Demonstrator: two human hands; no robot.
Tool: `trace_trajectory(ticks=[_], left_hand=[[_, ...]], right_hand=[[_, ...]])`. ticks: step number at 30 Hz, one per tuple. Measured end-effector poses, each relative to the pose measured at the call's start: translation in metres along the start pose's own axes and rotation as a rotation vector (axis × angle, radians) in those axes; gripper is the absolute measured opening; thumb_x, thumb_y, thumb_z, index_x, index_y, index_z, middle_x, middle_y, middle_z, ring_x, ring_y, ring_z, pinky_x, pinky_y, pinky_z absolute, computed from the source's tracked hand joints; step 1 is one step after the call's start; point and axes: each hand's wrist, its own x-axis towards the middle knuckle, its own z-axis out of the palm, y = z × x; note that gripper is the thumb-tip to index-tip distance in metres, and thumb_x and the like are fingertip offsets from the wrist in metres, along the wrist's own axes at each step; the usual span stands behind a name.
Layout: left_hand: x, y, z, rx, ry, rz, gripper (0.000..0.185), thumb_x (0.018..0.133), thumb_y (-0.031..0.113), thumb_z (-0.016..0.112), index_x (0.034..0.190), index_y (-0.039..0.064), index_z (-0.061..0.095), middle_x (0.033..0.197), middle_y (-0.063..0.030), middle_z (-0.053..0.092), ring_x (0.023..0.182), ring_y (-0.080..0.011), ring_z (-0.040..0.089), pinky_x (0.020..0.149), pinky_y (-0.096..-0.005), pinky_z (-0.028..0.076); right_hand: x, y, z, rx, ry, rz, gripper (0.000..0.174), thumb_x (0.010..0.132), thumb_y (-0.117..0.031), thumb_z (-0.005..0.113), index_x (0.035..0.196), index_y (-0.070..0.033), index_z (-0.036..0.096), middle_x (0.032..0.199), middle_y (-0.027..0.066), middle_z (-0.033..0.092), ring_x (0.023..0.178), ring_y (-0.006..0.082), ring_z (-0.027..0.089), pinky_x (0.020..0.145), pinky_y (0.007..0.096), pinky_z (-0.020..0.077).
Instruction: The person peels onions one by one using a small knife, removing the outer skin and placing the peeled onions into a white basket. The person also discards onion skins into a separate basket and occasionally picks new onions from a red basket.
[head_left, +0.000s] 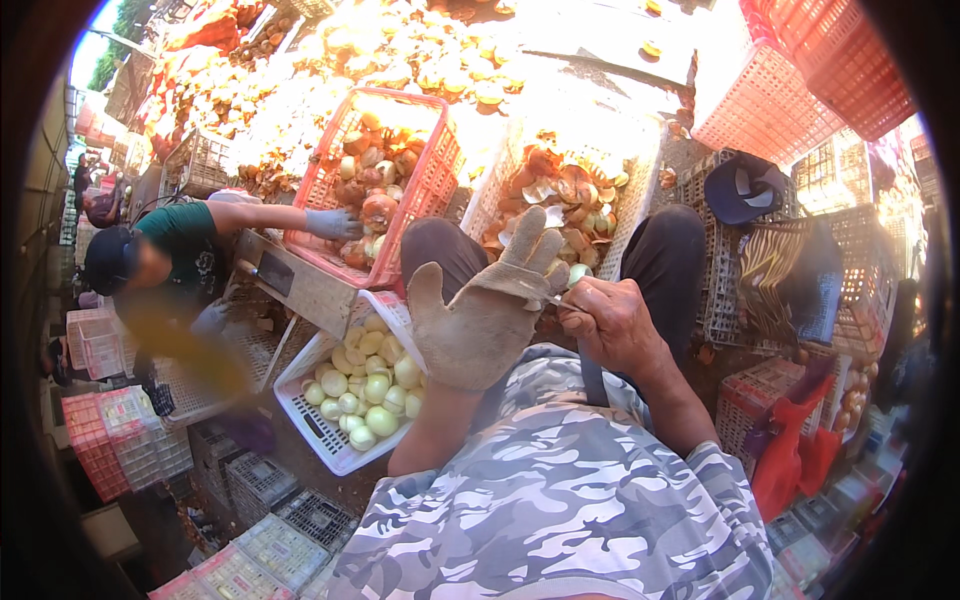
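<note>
My left hand (476, 330) wears a worn, dirty fabric glove. Its palm faces up at me, with the thumb held apart from the fingers and nothing seen in it. Bare, my right hand (619, 322) is closed around a small knife, whose thin blade (564, 304) points left and meets the glove near the lower fingers. Just beyond the right knuckles shows a pale peeled onion (579, 274); what supports it is hidden. Between my knees stands a pale plastic crate (643, 176) holding onion skins (559, 184) and scraps.
A white crate (337, 461) of peeled onions (375, 390) sits left. A red crate (442, 150) holds unpeeled onions (379, 210); a co-worker's gloved hand (334, 223) reaches in. A wooden board (300, 281) adjoins it. Right are stacked crates (772, 97) and a dark cap (742, 187).
</note>
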Motion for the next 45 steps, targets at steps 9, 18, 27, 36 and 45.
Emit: trace_trajectory(ticks=[9, 18, 27, 36, 45], left_hand=[[-0.008, 0.001, -0.013, 0.01, -0.116, -0.069, 0.104, 0.089, 0.077, 0.053, 0.156, -0.001, 0.038, 0.171, -0.0191, 0.014, 0.156, -0.0383, 0.02, 0.125, -0.0509, 0.023], [-0.011, -0.006, -0.007, -0.022, -0.15, -0.093, 0.105, 0.09, 0.079, 0.045, 0.132, -0.016, 0.059, 0.171, -0.0177, 0.016, 0.157, -0.0323, 0.017, 0.128, -0.0486, 0.012], [-0.01, -0.007, -0.01, 0.07, -0.257, -0.056, 0.107, 0.092, 0.082, 0.036, 0.13, -0.016, 0.06, 0.172, -0.0191, 0.011, 0.159, -0.0312, 0.014, 0.128, -0.0511, 0.01], [-0.013, -0.005, -0.011, 0.007, -0.103, -0.175, 0.112, 0.09, 0.078, 0.041, 0.154, -0.013, 0.034, 0.171, -0.0212, 0.015, 0.157, -0.0322, 0.017, 0.125, -0.0472, 0.017], [-0.014, -0.007, -0.024, 0.077, -0.264, -0.098, 0.104, 0.091, 0.078, 0.041, 0.133, -0.016, 0.057, 0.17, -0.0226, 0.014, 0.157, -0.0344, 0.015, 0.129, -0.0505, 0.008]], right_hand=[[0.007, -0.004, 0.003, -0.111, 0.004, 0.016, 0.033, 0.098, -0.031, 0.067, 0.08, -0.005, 0.057, 0.069, 0.0109, 0.055, 0.058, 0.0322, 0.061, 0.051, 0.0419, 0.0466], [0.004, 0.017, -0.005, -0.089, 0.053, 0.07, 0.037, 0.103, -0.033, 0.06, 0.079, -0.004, 0.056, 0.068, 0.0133, 0.053, 0.06, 0.0364, 0.061, 0.052, 0.0438, 0.0469], [0.001, 0.029, -0.015, -0.135, 0.151, 0.229, 0.048, 0.107, -0.04, 0.053, 0.079, -0.002, 0.055, 0.069, 0.0153, 0.054, 0.062, 0.0388, 0.06, 0.055, 0.0443, 0.0471], [-0.001, 0.007, -0.002, -0.299, 0.076, 0.048, 0.03, 0.095, -0.03, 0.07, 0.081, -0.007, 0.057, 0.069, 0.0093, 0.054, 0.061, 0.0302, 0.062, 0.052, 0.0408, 0.0475], [-0.006, 0.033, -0.006, -0.547, 0.231, 0.07, 0.026, 0.089, -0.027, 0.076, 0.083, -0.009, 0.06, 0.072, 0.0069, 0.056, 0.062, 0.026, 0.062, 0.051, 0.039, 0.0483]])
